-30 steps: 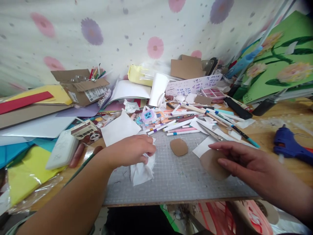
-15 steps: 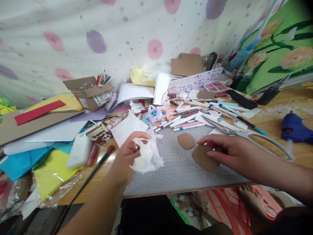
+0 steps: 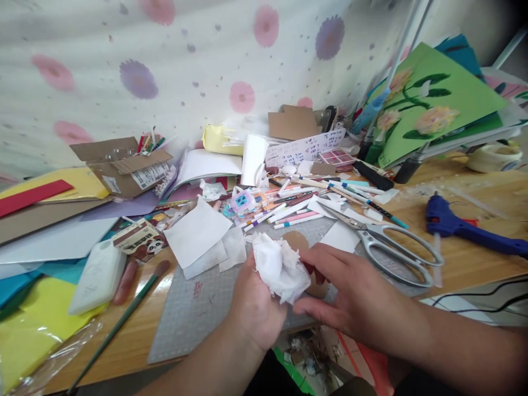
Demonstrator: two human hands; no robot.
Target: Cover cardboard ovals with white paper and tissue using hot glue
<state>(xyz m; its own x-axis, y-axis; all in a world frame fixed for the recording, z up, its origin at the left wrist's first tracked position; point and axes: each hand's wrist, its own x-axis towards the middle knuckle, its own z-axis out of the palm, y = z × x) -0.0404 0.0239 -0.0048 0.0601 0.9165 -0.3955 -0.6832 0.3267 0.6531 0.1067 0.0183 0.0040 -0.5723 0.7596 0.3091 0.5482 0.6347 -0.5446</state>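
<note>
A crumpled wad of white tissue [image 3: 280, 267] rests on my left hand [image 3: 258, 308], which is turned palm up and cupped around it over the front of the mat. From the right, my right hand [image 3: 350, 291] grips the wad's edge between fingers and thumb. Just behind the wad, a rounded cardboard piece [image 3: 296, 240] lies on the grey cutting mat [image 3: 181, 313]. More brown cardboard [image 3: 318, 287] shows behind my right fingers, mostly hidden by them. Flat white tissue sheets [image 3: 198, 231] lie left of the hands.
Large scissors [image 3: 388, 242] and a blue glue gun [image 3: 454, 220] lie on the right. Several markers [image 3: 297, 212] are heaped behind the mat. A long green brush [image 3: 124, 316], a white case [image 3: 99, 275] and an open cardboard box [image 3: 127, 170] are on the left.
My left hand has brought the tissue to the right and turned palm up beneath it. My right hand has moved from the cardboard piece to the tissue. The view has swung right.
</note>
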